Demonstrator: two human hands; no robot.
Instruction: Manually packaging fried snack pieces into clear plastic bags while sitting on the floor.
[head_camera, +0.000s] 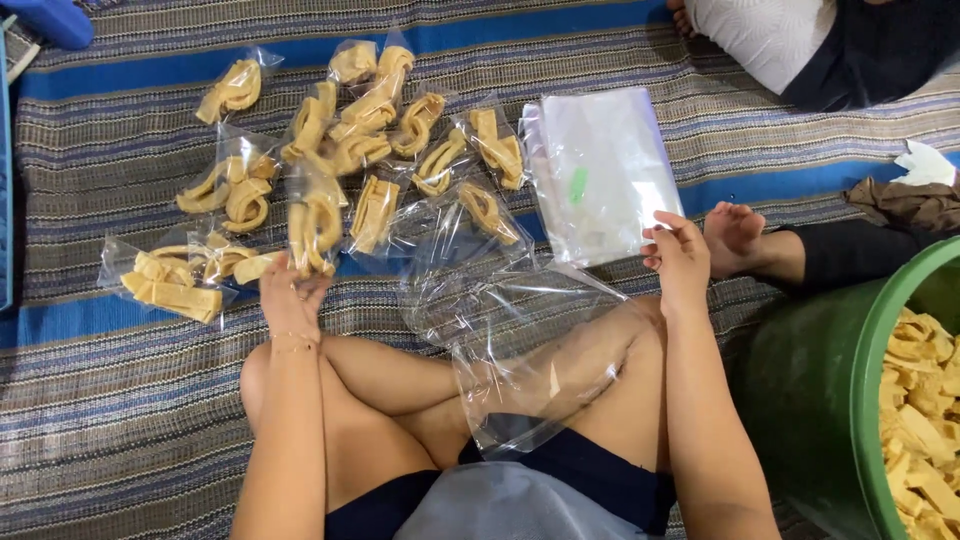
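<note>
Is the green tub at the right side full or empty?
Nearly full. The green tub holds a heap of pale yellow crackers that reaches close to its rim. How deep the heap goes cannot be told, because the picture cuts the tub off.

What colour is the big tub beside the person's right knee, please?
The tub is green, clearest in the head view.

filled snack bags (330, 160): about 12; empty-bag stack (600, 170): 1; loose clear bags (520, 330): several; green tub (830, 400): 1
</note>
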